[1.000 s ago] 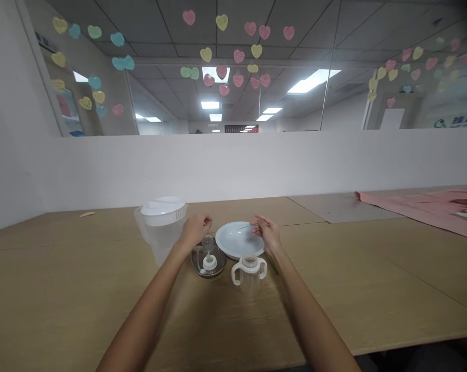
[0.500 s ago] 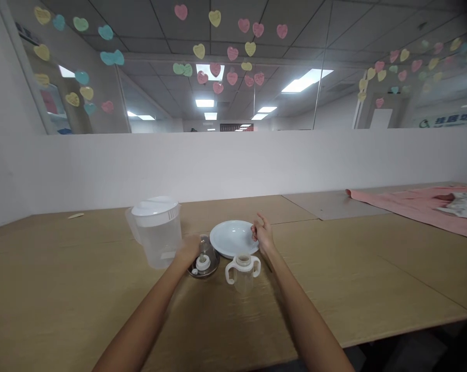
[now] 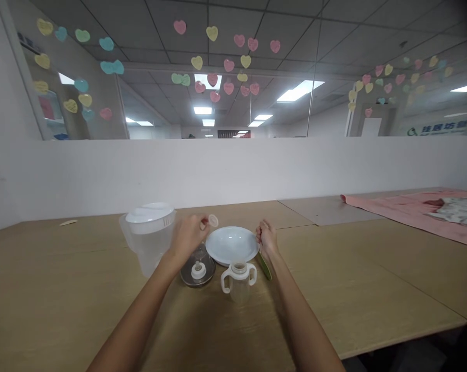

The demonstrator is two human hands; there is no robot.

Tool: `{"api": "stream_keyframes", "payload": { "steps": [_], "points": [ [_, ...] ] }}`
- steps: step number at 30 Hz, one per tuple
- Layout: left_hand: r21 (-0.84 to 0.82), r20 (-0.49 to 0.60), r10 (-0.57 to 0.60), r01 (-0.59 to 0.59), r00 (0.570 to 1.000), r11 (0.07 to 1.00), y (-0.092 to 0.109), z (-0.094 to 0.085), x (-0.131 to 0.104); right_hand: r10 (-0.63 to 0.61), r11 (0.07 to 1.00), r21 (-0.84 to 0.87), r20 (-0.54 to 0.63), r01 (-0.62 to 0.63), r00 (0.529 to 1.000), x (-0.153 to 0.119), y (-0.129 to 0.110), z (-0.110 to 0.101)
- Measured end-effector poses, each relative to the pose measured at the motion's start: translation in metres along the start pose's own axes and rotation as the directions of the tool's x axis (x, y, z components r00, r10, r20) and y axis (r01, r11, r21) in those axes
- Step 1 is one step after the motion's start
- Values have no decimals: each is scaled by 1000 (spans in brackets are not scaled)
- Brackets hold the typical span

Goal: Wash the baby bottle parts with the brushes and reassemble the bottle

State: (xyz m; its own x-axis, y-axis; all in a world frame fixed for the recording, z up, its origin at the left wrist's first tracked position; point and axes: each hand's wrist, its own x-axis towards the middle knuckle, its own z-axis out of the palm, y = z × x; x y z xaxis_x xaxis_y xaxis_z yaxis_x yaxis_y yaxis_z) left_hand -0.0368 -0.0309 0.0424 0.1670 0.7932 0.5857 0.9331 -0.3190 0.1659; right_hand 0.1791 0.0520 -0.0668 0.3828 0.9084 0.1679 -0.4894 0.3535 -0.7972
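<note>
My left hand [image 3: 191,233] is raised above the metal dish, its fingers pinching a small round translucent disc [image 3: 213,221]. Below it, the dark metal dish [image 3: 186,279] carries a white ring-shaped bottle collar with a nipple [image 3: 198,270] and a clear dome-shaped piece [image 3: 199,251]. At the right rim of the white plate [image 3: 231,243] is my right hand [image 3: 267,238], its fingers curled; what they hold, if anything, is hidden. A green slim object [image 3: 265,266] lies under that wrist. In front of the plate stands an uncapped clear baby bottle with two white handles [image 3: 240,289].
A clear pitcher with a white lid [image 3: 150,219] stands left of the dish. A pink cloth [image 3: 404,212] with a patterned fabric piece [image 3: 464,211] lies at the far right. Behind the wooden table [image 3: 334,289] rises a white wall [image 3: 233,170].
My left hand has lifted from the metal dish and now has the translucent disc. The fingers of my right hand have curled in more. The view has shifted slightly.
</note>
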Motion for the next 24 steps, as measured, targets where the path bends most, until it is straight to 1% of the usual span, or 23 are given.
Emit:
{"api": "stream_keyframes", "payload": {
  "steps": [2, 4, 5, 7, 10, 15, 18, 20, 24],
  "points": [
    [-252, 1, 27, -26, 1000, 967, 3, 13, 2, 67, 996, 52, 90, -72, 994, 2, -1, -2],
    [-476, 8, 57, -47, 998, 878, 3, 31, 4, 102, 985, 121, 173, -124, 980, 3, -2, -4],
    [-549, 6, 67, -53, 998, 834, 2, 40, 5, 108, 977, 159, 196, -140, 975, 4, -3, -5],
    [-620, 10, 75, -52, 997, 783, 2, 53, 5, 110, 962, 223, 219, -160, 969, 4, -3, -7],
    [-616, 28, 71, -39, 997, 786, 3, 61, 3, 99, 946, 275, 260, -172, 960, 3, -5, -6],
    [-566, 27, 78, -49, 997, 823, 6, 61, -2, 68, 927, 328, 336, -184, 939, -7, -8, 2],
    [-565, 20, 100, -71, 995, 822, 7, 62, -3, 40, 920, 344, 393, -187, 919, -14, -9, 9],
    [-559, 8, 110, -86, 994, 824, 8, 62, -4, 25, 931, 322, 406, -168, 914, -17, -9, 11],
    [-536, 1, 127, -107, 992, 838, 9, 61, -4, -2, 947, 296, 389, -123, 921, -19, -8, 13]
  ]
}}
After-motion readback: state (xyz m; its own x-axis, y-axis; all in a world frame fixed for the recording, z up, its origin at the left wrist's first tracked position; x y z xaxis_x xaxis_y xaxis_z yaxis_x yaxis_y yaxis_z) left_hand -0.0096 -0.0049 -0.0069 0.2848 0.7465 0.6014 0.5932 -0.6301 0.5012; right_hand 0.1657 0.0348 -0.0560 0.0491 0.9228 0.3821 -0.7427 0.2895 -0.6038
